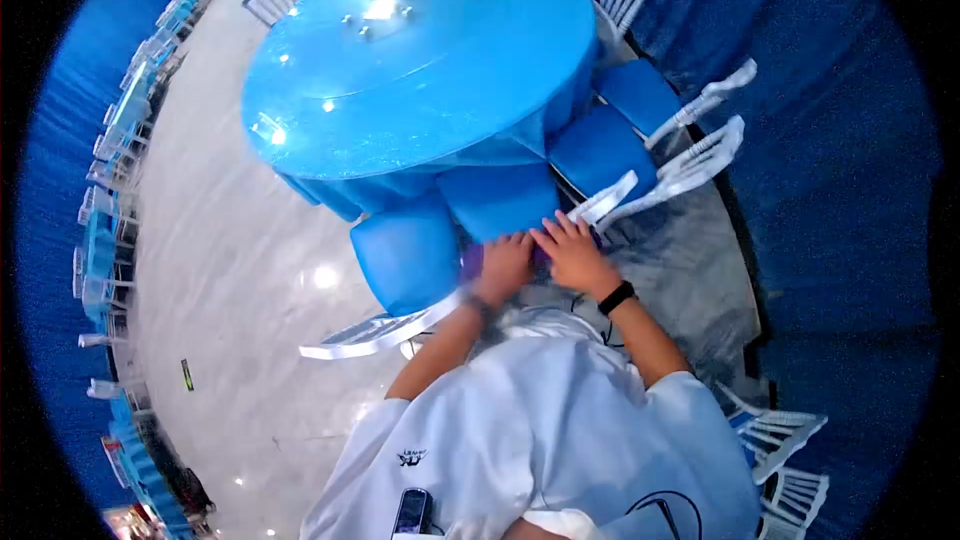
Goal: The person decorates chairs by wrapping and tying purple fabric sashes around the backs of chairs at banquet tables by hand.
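Observation:
My left hand (505,266) is curled over a purple cloth (471,261), which shows at its left side and between my two hands. My right hand (579,260) lies beside it on the right, its fingers stretched out and slightly apart over the top of a chair back. Most of that chair back is hidden under my hands. Beyond them is the blue seat (500,202) of the chair, close to the round table. The left hand is a little blurred, so its fingertips are hard to make out.
A round table (430,120) with a shiny blue cover stands ahead. White chairs with blue seats flank me: one chair (405,255) at left, another chair (603,152) at right. A blue curtain (840,240) hangs at right. More tables line the left wall.

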Available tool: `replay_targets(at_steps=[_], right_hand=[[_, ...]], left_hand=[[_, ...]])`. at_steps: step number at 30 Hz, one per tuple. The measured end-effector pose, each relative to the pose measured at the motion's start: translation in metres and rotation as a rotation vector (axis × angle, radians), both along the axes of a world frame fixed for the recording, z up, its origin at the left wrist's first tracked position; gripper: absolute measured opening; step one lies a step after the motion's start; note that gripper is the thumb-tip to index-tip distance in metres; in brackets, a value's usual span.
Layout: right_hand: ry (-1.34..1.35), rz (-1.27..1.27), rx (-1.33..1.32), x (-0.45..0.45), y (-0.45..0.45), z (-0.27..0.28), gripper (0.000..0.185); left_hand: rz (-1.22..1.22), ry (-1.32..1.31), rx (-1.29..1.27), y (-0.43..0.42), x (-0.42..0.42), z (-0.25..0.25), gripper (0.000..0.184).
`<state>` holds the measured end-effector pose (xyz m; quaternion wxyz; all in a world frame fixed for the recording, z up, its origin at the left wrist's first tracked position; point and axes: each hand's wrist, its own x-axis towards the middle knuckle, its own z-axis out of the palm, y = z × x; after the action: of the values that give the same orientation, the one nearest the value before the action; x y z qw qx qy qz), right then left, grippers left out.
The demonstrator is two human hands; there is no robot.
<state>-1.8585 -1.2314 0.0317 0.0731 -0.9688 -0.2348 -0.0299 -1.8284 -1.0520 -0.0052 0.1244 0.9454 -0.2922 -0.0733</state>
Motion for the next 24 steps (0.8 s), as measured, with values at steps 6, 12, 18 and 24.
replay_targets(at_steps=[6, 12, 18, 24], right_hand=[[0.041, 0.115, 0.077, 0.021, 0.056, -0.03, 0.07], [0.119, 0.462, 0.309, 0.031, 0.081, -0.008, 0.06], [0.218, 0.478, 0.356, 0.028, 0.091, -0.005, 0.048], [0.294, 0.372, 0.416, 0.038, 0.069, -0.022, 0.043]], left_hand=[[0.233, -0.091, 0.005, 0.045, -0.029, 0.008, 0.061], [0.372, 0.069, -0.228, 0.083, -0.066, 0.029, 0.049], [0.603, 0.49, -0.609, 0.104, -0.095, 0.048, 0.048], [0.594, 0.905, -1.2, 0.104, -0.106, 0.025, 0.063]])
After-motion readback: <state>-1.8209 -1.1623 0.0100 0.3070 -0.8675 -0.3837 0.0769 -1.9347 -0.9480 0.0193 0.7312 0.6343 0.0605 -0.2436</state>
